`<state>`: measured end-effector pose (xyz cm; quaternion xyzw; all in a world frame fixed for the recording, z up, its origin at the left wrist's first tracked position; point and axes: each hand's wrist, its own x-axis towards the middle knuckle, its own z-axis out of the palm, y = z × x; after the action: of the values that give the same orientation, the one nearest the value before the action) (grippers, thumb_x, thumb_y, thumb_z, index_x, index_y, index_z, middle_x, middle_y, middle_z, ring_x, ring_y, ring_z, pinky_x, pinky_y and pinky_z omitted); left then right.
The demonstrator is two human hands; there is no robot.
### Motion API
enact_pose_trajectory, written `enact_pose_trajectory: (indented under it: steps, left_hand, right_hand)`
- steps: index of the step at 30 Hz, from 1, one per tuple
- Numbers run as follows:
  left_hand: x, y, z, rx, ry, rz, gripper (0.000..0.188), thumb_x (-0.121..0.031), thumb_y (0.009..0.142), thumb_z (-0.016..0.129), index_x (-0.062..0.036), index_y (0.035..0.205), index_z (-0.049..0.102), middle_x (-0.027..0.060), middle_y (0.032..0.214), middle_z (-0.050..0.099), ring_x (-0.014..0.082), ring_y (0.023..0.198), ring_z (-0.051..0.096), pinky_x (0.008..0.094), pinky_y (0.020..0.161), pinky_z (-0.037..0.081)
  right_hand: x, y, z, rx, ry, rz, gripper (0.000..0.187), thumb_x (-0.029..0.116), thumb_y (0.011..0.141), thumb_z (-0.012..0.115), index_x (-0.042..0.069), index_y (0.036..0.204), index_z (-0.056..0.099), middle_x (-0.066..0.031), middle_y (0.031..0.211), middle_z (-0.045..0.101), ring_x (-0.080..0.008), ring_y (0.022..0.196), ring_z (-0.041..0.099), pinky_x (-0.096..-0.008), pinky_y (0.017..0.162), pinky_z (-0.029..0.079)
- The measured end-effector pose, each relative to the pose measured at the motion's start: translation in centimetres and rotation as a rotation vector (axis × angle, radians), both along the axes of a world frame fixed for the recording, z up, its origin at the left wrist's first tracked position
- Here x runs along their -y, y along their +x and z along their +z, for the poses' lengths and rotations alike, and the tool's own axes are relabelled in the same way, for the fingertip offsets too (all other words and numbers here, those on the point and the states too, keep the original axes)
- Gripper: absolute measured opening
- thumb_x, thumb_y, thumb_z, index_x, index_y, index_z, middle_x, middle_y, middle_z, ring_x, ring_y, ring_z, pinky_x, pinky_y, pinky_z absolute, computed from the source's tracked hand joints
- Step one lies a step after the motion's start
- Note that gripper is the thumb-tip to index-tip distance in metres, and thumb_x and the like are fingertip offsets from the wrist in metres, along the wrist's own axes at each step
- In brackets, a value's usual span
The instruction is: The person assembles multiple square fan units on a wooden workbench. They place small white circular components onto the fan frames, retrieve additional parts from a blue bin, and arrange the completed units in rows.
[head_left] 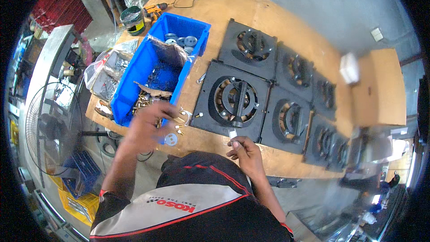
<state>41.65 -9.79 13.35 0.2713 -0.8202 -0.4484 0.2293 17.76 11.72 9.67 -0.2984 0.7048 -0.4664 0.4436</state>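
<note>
My right hand (247, 156) pinches a small flat whitish piece (232, 133) between thumb and fingers, at the near edge of a black burner unit (210, 107). What kind of piece it is does not show clearly. My left hand (150, 123) is smeared by motion over the near end of a blue bin (124, 90), where brass fittings (142, 101) lie. Whether it holds anything cannot be made out. Beside it on the wooden table lie a few small brass and white fittings (179, 130) and a grey disc with holes (170, 139).
Several more black burner units (289, 120) stand in two rows to the right. The bin's other compartments hold dark screws (160, 77) and grey discs (190, 41). A small wrench (201, 78), a cordless drill (156, 9), a cardboard box (380, 89) and a standing fan (53, 127) are around.
</note>
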Motion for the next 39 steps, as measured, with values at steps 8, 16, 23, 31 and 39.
enact_pose_trajectory:
  steps: [8,16,23,31,39]
  left_hand:
    - [-5.9,-8.5,0.1,-0.105,0.270,-0.311,0.036,-0.008,0.079,0.073,-0.0038,0.113,0.062,0.0121,0.097,0.067,0.0229,0.090,0.068,0.0358,0.082,0.054]
    - [-7.0,-9.5,-3.4,-0.354,0.378,-0.197,0.030,-0.004,0.082,0.072,-0.0008,0.110,0.060,0.0087,0.095,0.067,0.0166,0.088,0.067,0.0309,0.079,0.054]
    - [-6.8,-9.6,-2.8,-0.297,0.952,-0.293,0.033,0.000,0.086,0.071,0.0012,0.115,0.056,0.0065,0.100,0.064,0.0124,0.092,0.065,0.0272,0.080,0.054]
    - [-6.3,-9.8,-0.4,-0.203,0.427,-0.325,0.037,-0.007,0.076,0.081,-0.0026,0.111,0.069,0.0108,0.103,0.065,0.0191,0.097,0.065,0.0325,0.084,0.053]
    - [-6.6,-9.8,-0.1,-0.225,0.236,-0.297,0.038,-0.012,0.071,0.083,-0.0068,0.108,0.073,0.0111,0.105,0.065,0.0250,0.098,0.065,0.0357,0.087,0.052]
  right_hand:
    - [1.8,0.6,4.3,0.325,-0.052,-0.075,0.025,0.017,0.099,0.058,-0.006,0.108,0.064,-0.0117,0.095,0.069,-0.0185,0.083,0.069,-0.0307,0.075,0.057]
    - [1.5,1.6,4.1,0.099,-0.162,-0.117,0.022,0.014,0.098,0.059,-0.004,0.107,0.067,-0.0102,0.093,0.069,-0.0175,0.080,0.067,-0.0288,0.073,0.055]
    - [1.0,0.7,3.4,-0.213,-0.266,0.019,0.016,0.010,0.093,0.065,-0.001,0.103,0.070,-0.0115,0.090,0.068,-0.0181,0.079,0.065,-0.0288,0.071,0.052]
    - [0.2,0.5,3.4,-0.327,-0.269,0.094,0.014,0.008,0.095,0.062,-0.002,0.104,0.069,-0.0090,0.090,0.064,-0.0149,0.077,0.063,-0.0273,0.068,0.051]
    - [0.2,-0.1,6.9,-0.392,-0.252,0.220,0.022,0.008,0.093,0.060,0.002,0.112,0.069,-0.0155,0.103,0.065,-0.0255,0.092,0.065,-0.0328,0.079,0.049]
